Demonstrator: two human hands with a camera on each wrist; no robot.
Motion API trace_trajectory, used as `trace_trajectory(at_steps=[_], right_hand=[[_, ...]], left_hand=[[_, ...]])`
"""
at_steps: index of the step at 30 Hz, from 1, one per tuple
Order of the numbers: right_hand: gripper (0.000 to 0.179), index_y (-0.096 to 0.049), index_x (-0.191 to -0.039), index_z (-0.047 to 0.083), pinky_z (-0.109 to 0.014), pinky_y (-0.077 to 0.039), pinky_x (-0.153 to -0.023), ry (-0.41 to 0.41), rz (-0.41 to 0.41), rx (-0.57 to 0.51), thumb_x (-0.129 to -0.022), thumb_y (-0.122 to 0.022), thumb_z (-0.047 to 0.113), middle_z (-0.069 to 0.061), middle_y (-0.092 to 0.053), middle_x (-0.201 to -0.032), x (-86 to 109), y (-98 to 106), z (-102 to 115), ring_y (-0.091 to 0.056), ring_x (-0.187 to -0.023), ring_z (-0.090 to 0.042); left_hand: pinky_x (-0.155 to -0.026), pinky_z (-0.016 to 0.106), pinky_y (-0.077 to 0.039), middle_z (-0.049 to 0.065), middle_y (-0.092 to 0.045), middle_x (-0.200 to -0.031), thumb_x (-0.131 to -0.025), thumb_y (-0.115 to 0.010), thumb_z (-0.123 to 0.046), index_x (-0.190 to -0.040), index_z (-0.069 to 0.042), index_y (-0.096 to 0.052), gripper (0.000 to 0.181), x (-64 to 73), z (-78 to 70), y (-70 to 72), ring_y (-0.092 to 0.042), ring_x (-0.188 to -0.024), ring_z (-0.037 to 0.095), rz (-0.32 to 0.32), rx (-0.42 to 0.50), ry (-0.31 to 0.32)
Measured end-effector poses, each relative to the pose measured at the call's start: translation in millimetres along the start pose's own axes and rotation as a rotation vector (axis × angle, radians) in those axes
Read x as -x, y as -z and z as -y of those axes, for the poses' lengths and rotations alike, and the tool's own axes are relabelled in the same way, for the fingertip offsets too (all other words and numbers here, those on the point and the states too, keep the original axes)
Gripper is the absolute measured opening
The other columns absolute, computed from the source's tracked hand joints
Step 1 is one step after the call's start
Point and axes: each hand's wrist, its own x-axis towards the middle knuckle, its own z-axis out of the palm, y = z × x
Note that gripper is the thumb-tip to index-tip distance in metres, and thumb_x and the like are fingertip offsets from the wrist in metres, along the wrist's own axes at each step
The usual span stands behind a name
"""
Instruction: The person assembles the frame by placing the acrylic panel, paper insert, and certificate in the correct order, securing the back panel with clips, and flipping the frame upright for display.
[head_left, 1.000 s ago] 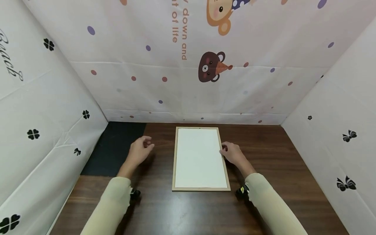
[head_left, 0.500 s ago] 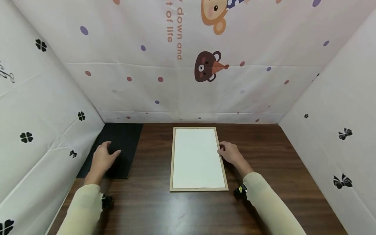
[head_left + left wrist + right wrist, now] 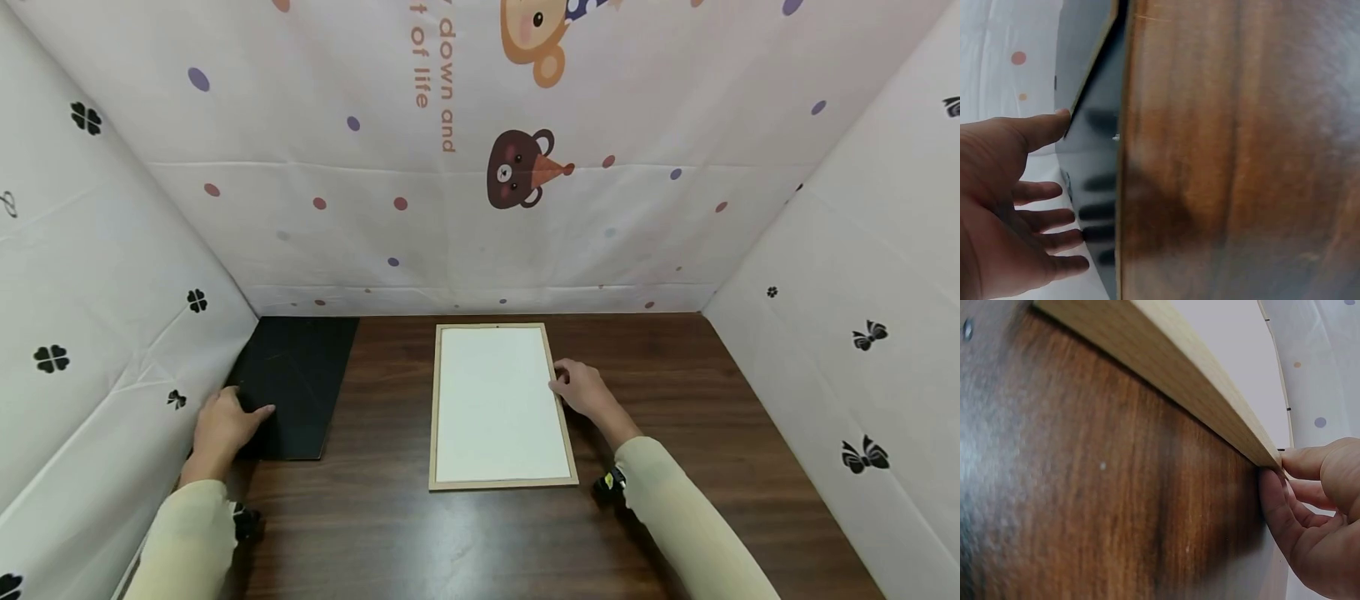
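A wooden frame (image 3: 502,485) around a white panel (image 3: 495,400) lies flat on the brown table, longer from front to back. My right hand (image 3: 588,392) pinches its right side bar, with fingers on the top and the outer side of the wood in the right wrist view. At the far left corner my left hand (image 3: 222,429) reaches over dark flat boards (image 3: 300,367). Its fingers (image 3: 1047,219) spread out straight. The thumb meets the corner of a raised upper board (image 3: 1088,37), above a glossy lower board (image 3: 1107,106) that mirrors the fingers.
White printed cloth (image 3: 337,242) stands behind the wood-grain table (image 3: 352,533), with more cloth along the left (image 3: 97,275) and right sides (image 3: 832,275). My left forearm runs close beside the left cloth. Dark wrist cameras (image 3: 246,522) sit under both sleeves.
My left hand has moved left from bare table beside the frame, across the dark boards to their left edge. The right hand keeps its grip on the frame. The head view has turned slightly.
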Motion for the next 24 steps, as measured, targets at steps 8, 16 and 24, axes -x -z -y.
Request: trace_trajectory(at_steps=[8, 16, 24], right_hand=[[0.047, -0.052, -0.146, 0.002, -0.033, -0.041, -0.059, -0.003, 0.005, -0.012, -0.106, -0.059, 0.026, -0.005, -0.057, -0.079, 1.3, 0, 0, -0.047, -0.060, -0.016], [0.047, -0.051, -0.146, 0.001, -0.033, -0.041, -0.059, -0.009, 0.014, -0.009, -0.106, -0.058, 0.025, -0.004, -0.057, -0.077, 0.2, 2, 1, -0.048, -0.061, -0.017], [0.047, -0.051, -0.146, 0.002, -0.033, -0.041, -0.060, -0.029, 0.015, -0.008, -0.106, -0.059, 0.026, -0.005, -0.057, -0.080, -0.4, 2, 2, -0.048, -0.064, -0.017]], left_hand=[[-0.103, 0.075, -0.035, 0.050, -0.027, -0.143, -0.096, -0.070, -0.039, -0.149, 0.022, -0.026, 0.092, 0.6, -3.7, 0.2, -0.030, -0.128, 0.069, 0.040, -0.032, 0.100], [-0.106, 0.074, -0.032, 0.056, -0.028, -0.139, -0.093, -0.072, -0.038, -0.143, 0.028, -0.027, 0.095, 1.3, -11.7, 1.7, -0.027, -0.128, 0.070, 0.046, -0.031, 0.123], [-0.097, 0.073, -0.039, 0.059, -0.025, -0.134, -0.093, -0.073, -0.040, -0.139, 0.029, -0.026, 0.096, -1.3, -13.1, 4.7, -0.028, -0.122, 0.069, 0.058, 0.007, 0.224]])
